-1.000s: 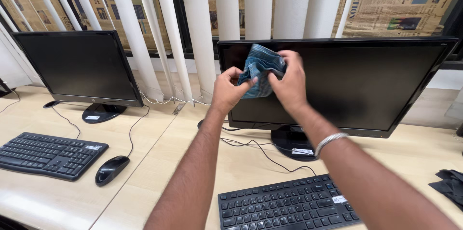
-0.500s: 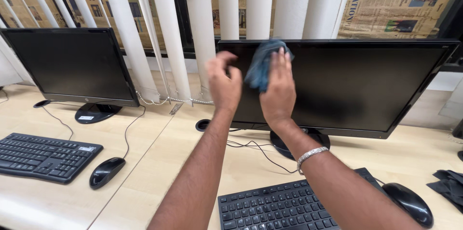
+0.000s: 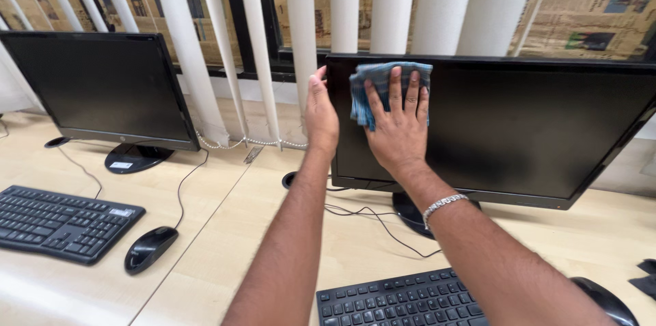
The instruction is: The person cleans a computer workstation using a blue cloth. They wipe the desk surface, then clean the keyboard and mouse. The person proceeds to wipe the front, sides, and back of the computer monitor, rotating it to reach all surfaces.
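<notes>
Right hand [image 3: 396, 128] spread flat, fingers [image 3: 395, 87] splayed and extended, not curled into a grip, palm pressing a blue checked cloth [image 3: 383, 76] against the upper left corner of the near monitor [image 3: 533, 128]. Cloth folded, pinned between palm and dark screen, its top edge level with the monitor's upper bezel, a flap showing left of the fingers. Left hand [image 3: 320, 111] upright and open along the monitor's left edge, thumb up near the top corner, touching the bezel side, wrapped around nothing as far as visible. Silver beaded bracelet [image 3: 443, 204] on the right wrist. Below the screen, the round black monitor stand [image 3: 410, 213] on the pale wooden tabletop [image 3: 260, 203], thin black cables [image 3: 369, 220] trailing from it toward a round cable hole [image 3: 290, 180]. Nearer the camera, a black keyboard [image 3: 403, 299] partly hidden by the right forearm, with a black mouse [image 3: 608, 302] at the lower right edge. Further left, well apart, a second monitor [image 3: 96, 87] on its own stand, a second black keyboard [image 3: 61, 223] in front of it and a second black mouse [image 3: 149, 247] just beside that keyboard. Behind both screens, white vertical blinds [image 3: 301, 32] hanging over a window covered with newspaper sheets [image 3: 601, 11].
</notes>
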